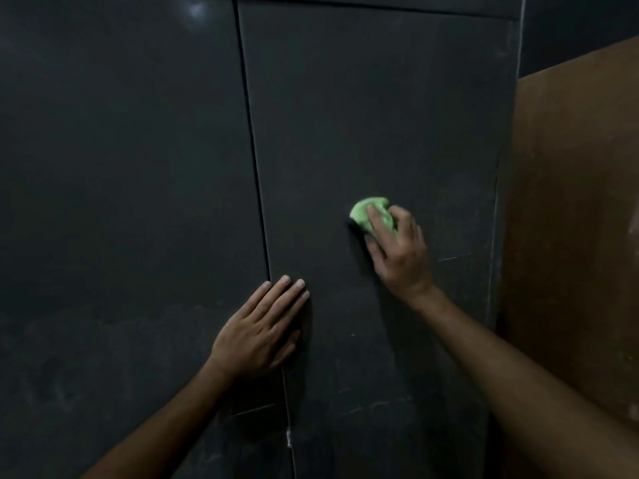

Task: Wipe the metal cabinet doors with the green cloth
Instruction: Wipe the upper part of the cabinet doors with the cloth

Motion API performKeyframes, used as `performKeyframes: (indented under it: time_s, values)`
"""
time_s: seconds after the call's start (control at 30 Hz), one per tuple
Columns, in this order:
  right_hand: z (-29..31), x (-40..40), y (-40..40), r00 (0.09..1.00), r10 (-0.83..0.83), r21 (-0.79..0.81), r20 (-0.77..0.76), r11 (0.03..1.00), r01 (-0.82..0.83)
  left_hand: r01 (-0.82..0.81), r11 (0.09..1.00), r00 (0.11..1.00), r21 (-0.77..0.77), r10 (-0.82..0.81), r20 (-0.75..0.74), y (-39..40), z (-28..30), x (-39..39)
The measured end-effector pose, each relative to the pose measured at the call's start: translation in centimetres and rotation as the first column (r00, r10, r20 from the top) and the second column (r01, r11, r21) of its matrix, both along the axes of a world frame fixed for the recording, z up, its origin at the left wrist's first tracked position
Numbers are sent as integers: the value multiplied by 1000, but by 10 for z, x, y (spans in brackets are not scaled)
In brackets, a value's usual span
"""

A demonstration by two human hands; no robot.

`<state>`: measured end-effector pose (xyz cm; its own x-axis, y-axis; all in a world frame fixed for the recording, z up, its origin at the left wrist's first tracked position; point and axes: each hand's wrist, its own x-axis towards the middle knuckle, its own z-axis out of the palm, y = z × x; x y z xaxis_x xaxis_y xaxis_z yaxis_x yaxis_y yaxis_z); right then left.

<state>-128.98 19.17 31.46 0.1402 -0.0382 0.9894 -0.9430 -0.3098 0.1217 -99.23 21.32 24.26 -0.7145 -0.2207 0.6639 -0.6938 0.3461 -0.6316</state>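
My right hand [397, 250] presses the bunched green cloth [370, 212] against the right door [380, 115]; my left hand [262, 330] lies flat, empty, across the doors' seam [256, 167].

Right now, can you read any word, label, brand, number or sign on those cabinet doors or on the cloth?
None: no text shows on the dark metal left door, the dark metal right door, the crumpled green cloth under the right hand, or the brown wall. Only scuffs and scratches.
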Motion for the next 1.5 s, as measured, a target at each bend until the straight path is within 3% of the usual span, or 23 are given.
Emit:
performKeyframes:
  time_s: [0.07,0.13,0.2,0.23,0.3,0.37,0.4,0.47,0.5,0.57,0.63,0.67,0.7,0.73,0.83,0.9,0.97,1.1,1.17,1.3,1.33,1.5]
  values:
    - [-2,-39,0,996,-73,11,-46,997,74,-2,1000,1000,-1,2,7,0,0,0]
    - [21,-72,-2,964,-91,37,249,996,85,-11,1000,1000,-3,11,13,0,0,0]
    - [56,-86,-7,796,-50,39,603,999,33,-17,1000,1000,-17,17,7,-1,0,-1]
    - [67,-81,-8,736,-29,36,676,999,6,-18,1000,1000,-22,18,4,-1,0,-2]
    - [64,-61,-7,808,21,24,589,999,-43,-20,1000,1000,-23,21,5,-1,-1,-2]
    - [26,-48,-4,965,12,77,261,996,-33,-22,999,1000,-31,22,9,-1,0,-2]
    - [4,-53,-3,996,-15,104,89,995,6,-22,999,1000,-36,22,10,-1,1,-3]
    - [-19,-83,-1,996,-79,131,-32,988,83,-25,999,1000,-39,25,8,0,0,-3]
    - [-17,-99,0,994,-105,132,17,986,102,-29,999,1000,-39,30,8,0,0,-4]
    - [8,-123,1,950,-124,128,287,988,90,-41,998,999,-43,42,11,0,0,-5]
    - [42,-130,0,809,-67,133,584,991,-15,-49,997,999,-58,49,5,0,-1,-6]
    - [54,-126,1,753,-28,116,657,991,-65,-51,997,999,-66,51,0,0,-1,-6]
    - [59,-119,2,747,-3,96,665,992,-82,-52,996,999,-71,52,-2,0,-1,-7]
    - [57,-111,4,795,6,96,607,992,-81,-52,996,999,-75,52,-1,0,-1,-8]
    - [17,-104,13,979,-12,238,203,971,-38,-57,995,998,-80,57,0,1,0,-9]
    - [-1,-125,16,998,-51,281,31,959,40,-66,994,998,-81,67,5,2,0,-10]
    - [10,-148,15,991,-84,264,105,963,54,-82,993,997,-86,83,6,2,0,-11]
    - [63,-161,10,887,-31,160,461,986,-48,-104,991,994,-84,105,5,1,-1,-12]
    - [63,-156,12,900,24,143,436,985,-96,-102,992,995,-80,102,0,3,-1,-13]
    - [-9,-173,17,995,37,304,89,951,-62,-93,993,996,-71,93,-6,6,1,-15]
    - [-19,-183,19,998,32,314,60,948,-49,-94,993,996,-71,94,-4,6,1,-16]
    - [45,-203,14,908,42,185,418,974,-130,-113,992,994,-63,113,-5,7,2,-18]
